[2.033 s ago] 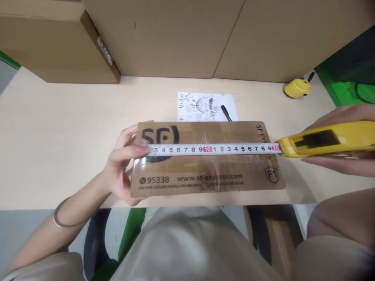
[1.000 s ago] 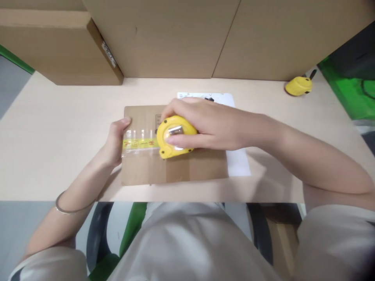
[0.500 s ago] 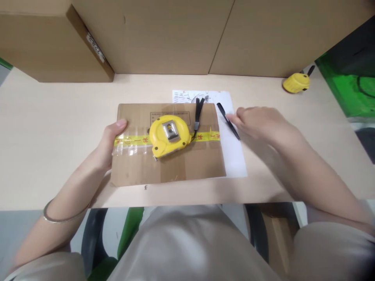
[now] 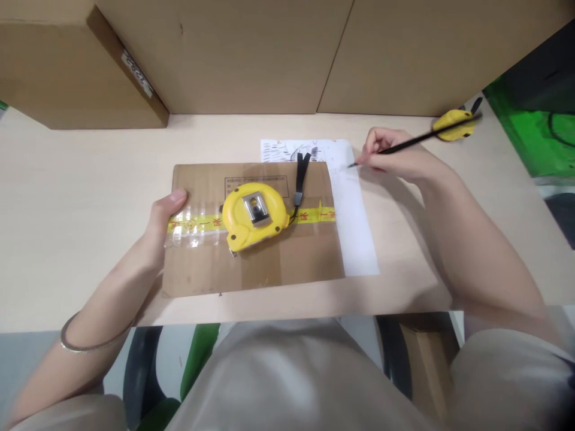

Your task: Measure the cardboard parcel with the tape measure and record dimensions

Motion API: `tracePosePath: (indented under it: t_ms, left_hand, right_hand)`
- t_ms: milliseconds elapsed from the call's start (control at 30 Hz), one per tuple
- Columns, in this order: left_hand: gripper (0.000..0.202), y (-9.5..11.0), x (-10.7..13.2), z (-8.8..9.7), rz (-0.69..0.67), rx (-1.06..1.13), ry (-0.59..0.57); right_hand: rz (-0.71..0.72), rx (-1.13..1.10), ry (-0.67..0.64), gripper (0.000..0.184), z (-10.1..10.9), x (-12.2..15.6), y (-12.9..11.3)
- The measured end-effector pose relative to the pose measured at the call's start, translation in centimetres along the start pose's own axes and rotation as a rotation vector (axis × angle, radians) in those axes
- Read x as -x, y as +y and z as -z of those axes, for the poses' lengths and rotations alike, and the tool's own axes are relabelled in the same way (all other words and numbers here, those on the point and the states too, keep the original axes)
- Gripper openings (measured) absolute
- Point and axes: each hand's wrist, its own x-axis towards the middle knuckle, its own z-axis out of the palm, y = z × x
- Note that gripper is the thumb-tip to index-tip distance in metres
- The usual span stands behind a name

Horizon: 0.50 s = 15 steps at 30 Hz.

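My left hand [image 4: 162, 224] grips the left edge of a flat cardboard box [image 4: 215, 269], thumb on top, its other fingers hidden. Yellow printed tape runs across the box. On it lies a yellow tape measure [image 4: 240, 209] with a metal clip and a black wrist strap [image 4: 302, 179]. A sheet of white paper [image 4: 357, 233] sticks out from under the box at the top and right, with dark pen marks along its upper part. In my right hand [image 4: 395, 152] is a black pen [image 4: 411, 142], its tip over the paper's upper right edge.
Large cardboard boxes [image 4: 224, 60] line the back of the table [image 4: 67, 209], with another box [image 4: 54, 72] at the left. A second yellow tape measure [image 4: 449, 126] sits at the back right, partly behind the pen. Green and black items [image 4: 516, 137] stand beyond the right edge.
My right hand has turned and moved up slightly; the pen, pinched at its side before, now slants up to the right with its tip toward the paper. My left hand stays on the box.
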Motion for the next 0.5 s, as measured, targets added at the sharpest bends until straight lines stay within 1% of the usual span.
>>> tracePosePath:
  t_ms: [67,133,233,333,400,433,500]
  left_hand:
    - [0.07,0.0,-0.3,0.1,0.029,0.007,-0.022]
    - [0.07,-0.1,-0.7,0.5,0.031,-0.019,-0.047]
    - [0.069,0.0,-1.4,1.7,-0.007,-0.096,-0.084]
    - [0.06,0.4,-2.3,3.4,-0.046,-0.14,-0.104]
    - [0.053,0.9,-2.7,4.1,-0.073,-0.147,-0.082]
    - [0.053,1.1,-2.7,4.2,-0.076,-0.155,-0.081]
    - [0.055,1.7,-2.3,3.7,-0.094,-0.173,-0.094]
  right_hand:
    - [0.014,-0.063,0.036,0.039,-0.6,-2.0,0.6]
    - [0.006,-0.137,0.033,0.042,-1.6,-3.8,1.1]
    - [0.001,-0.253,0.03,0.047,-3.1,-5.3,1.7]
    - [0.024,-0.293,0.069,0.047,-3.6,-5.1,2.2]
    - [0.049,-0.303,0.108,0.04,-3.6,-4.2,2.3]
    - [0.062,-0.31,0.125,0.036,-3.6,-3.6,2.2]
    - [0.084,-0.312,0.128,0.029,-4.0,-2.0,1.7]
